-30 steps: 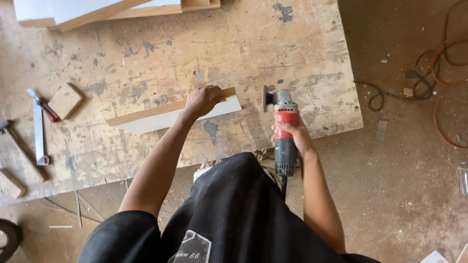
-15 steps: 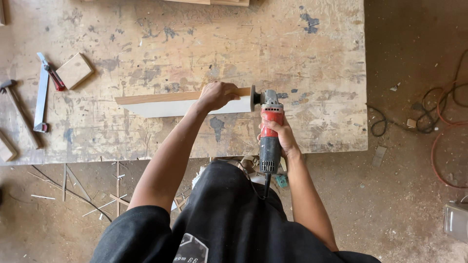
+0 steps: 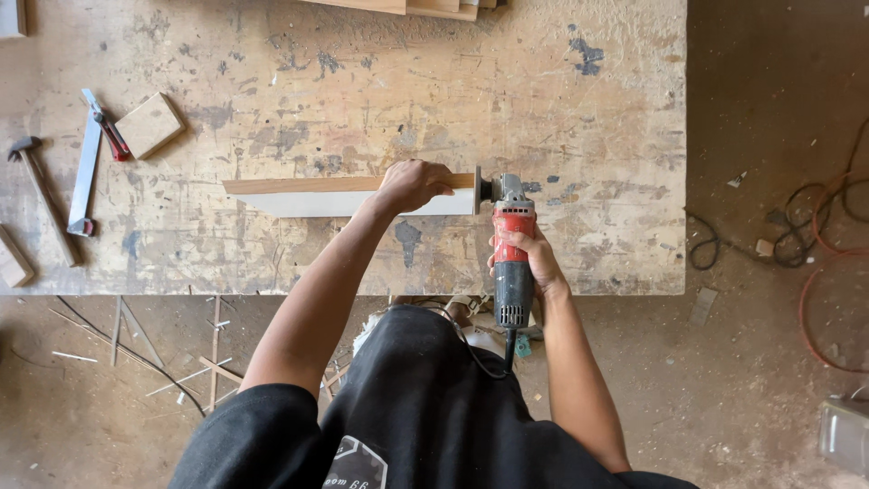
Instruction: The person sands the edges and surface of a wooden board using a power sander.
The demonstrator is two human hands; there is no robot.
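Head view looks straight down on a scarred wooden desk [image 3: 579, 118]. At its middle lies a long board [image 3: 317, 195] with a white face and wood edge. The left hand [image 3: 412, 184] presses on the board near its right end, fingers curled over the far edge. The right hand [image 3: 529, 258] has its fingers wrapped around a red and grey angle grinder [image 3: 510, 249], whose disc touches the board's right end. A hammer [image 3: 38, 195], a small wood block [image 3: 150, 124] and a metal square [image 3: 86, 163] lie at the desk's left.
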